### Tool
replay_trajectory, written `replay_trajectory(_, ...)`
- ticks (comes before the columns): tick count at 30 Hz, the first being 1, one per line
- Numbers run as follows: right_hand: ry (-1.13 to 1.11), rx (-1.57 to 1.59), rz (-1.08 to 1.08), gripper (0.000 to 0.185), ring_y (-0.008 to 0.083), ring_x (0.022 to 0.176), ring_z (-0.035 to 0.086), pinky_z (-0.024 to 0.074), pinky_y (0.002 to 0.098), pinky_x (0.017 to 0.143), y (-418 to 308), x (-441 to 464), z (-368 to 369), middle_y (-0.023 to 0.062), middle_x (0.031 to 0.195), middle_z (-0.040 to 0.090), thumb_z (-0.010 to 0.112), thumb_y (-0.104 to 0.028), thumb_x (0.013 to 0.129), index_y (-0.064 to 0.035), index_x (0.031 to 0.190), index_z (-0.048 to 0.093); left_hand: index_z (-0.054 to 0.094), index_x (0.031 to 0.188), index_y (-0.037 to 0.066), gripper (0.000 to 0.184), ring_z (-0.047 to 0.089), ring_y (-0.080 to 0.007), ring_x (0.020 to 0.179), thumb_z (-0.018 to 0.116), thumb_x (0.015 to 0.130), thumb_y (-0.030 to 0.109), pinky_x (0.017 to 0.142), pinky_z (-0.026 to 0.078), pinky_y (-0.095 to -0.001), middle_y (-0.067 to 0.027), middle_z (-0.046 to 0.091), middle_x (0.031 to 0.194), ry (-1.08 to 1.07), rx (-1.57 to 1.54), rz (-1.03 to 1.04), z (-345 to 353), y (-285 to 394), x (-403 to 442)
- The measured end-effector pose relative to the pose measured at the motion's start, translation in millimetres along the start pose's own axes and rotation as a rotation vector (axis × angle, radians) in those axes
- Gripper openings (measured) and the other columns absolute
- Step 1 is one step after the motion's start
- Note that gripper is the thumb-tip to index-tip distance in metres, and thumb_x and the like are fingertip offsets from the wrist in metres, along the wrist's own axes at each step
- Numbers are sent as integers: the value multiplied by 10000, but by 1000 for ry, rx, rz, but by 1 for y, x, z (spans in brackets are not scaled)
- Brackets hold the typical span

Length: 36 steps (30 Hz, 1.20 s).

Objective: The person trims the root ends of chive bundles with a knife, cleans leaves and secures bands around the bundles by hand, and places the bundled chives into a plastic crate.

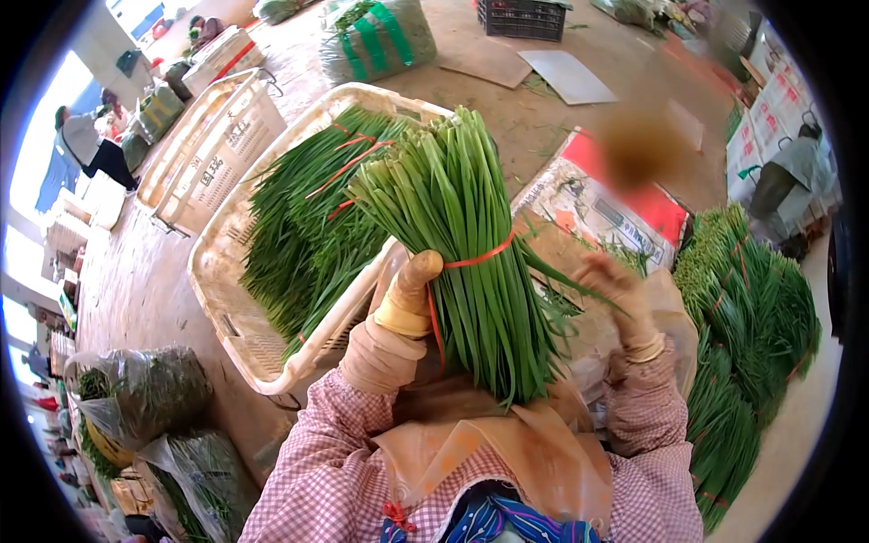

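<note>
A thick bundle of long green leaves (471, 299) stands upright in front of my chest, with a red tie around its middle. My left hand (416, 281) is closed around the bundle's left side, thumb showing and the other fingers hidden behind it. To the right of the bundle, my right hand (615, 281) has its fingers bent near a few loose leaf tips; blur hides whether it grips them. Left of the bundle, a white plastic crate (213, 312) holds more green bundles (312, 217) with red ties.
More tied bundles (751, 335) are piled at the right. A red and white carton (606, 208) lies ahead. Further off are another white crate (217, 136), a black crate (520, 20) and a wrapped bale (378, 41). Plastic bags (149, 394) stand lower left; a person (86, 140) is upper left.
</note>
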State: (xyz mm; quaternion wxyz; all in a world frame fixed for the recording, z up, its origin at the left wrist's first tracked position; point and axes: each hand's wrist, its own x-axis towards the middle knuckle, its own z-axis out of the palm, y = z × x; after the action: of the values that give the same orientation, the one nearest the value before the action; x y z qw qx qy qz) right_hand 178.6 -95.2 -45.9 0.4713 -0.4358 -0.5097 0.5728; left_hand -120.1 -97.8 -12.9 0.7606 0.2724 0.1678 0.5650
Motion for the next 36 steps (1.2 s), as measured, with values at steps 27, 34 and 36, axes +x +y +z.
replay_trajectory(27,-382,81,-28,742,207,1012,589,478,309,888,-33,-12,141,91,1156,597,806,-86,628,18,1283,475,477,1331,30,836,504,-167,1145,850,604,204,1008,395,-320,-65,581,1234,-141,420,247,24,29,-55)
replay_trajectory(34,-742,32,241,880,221,1046,591,471,331,908,-78,-8,202,107,1190,588,856,-217,675,11,1382,383,433,1361,13,874,537,-169,1110,813,638,326,963,437,-318,-68,568,1254,193,257,468,2,63,-104)
replay_trajectory(36,-817,-234,265,923,234,1156,504,452,344,964,-66,-3,205,108,1324,495,844,-80,665,-45,1428,326,466,1329,8,842,556,-166,1079,807,650,370,923,461,-310,-72,578,1239,222,310,572,-13,72,-109)
